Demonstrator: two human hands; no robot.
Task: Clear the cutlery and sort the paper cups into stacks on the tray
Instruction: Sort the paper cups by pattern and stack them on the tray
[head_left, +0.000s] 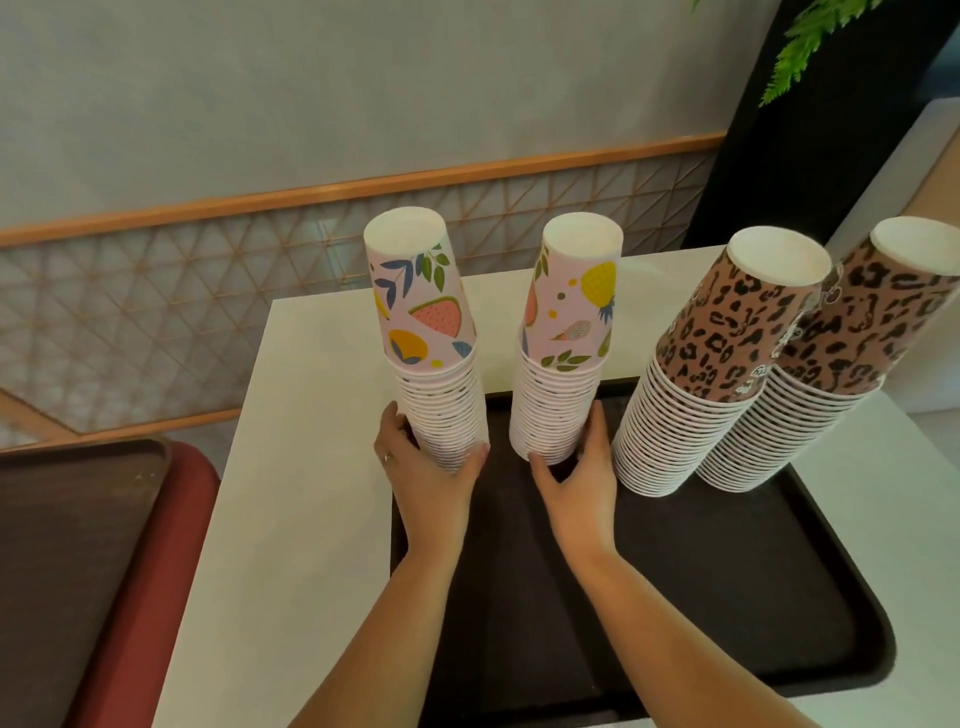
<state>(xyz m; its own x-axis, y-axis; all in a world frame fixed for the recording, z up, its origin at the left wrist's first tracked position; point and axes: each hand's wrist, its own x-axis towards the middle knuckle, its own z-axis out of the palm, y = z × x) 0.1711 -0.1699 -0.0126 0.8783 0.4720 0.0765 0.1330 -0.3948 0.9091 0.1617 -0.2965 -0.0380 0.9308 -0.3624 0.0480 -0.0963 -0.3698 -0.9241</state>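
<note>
Surroundings: a white desk (311, 467) stands against a pale wall with a wooden rail (363, 182) above a lattice-patterned panel (156, 291). A green fern frond (810, 47) hangs in at the upper right beside a dark column (810, 156). At the left, apart from the desk, a second brown tray (67, 561) lies on a red seat (171, 519). Nothing stands between the hands and the stacks.

Container: a dark tray (727, 597) rests on the desk and carries four stacks of upturned paper cups, bases uppermost. From left to right: left fruit-print stack (436, 374), right fruit-print stack (561, 364), then two leopard-print stacks (691, 395), (810, 395), which lean to the right and touch each other along their sides. The two fruit-print stacks stand apart with a clear gap between them. The left fruit-print stack sits at the tray's far left corner; whether its base lies wholly inside the rim cannot be told, as the hand covers it.

Hands: the left hand (426, 478) has its grip clamped round the base of the left fruit-print stack, thumb on the near right side, fingers round the left. The right hand (576, 483) cups the foot of the right fruit-print stack, thumb at its near left and fingers curled up along its right side. No cutlery appears in view.
</note>
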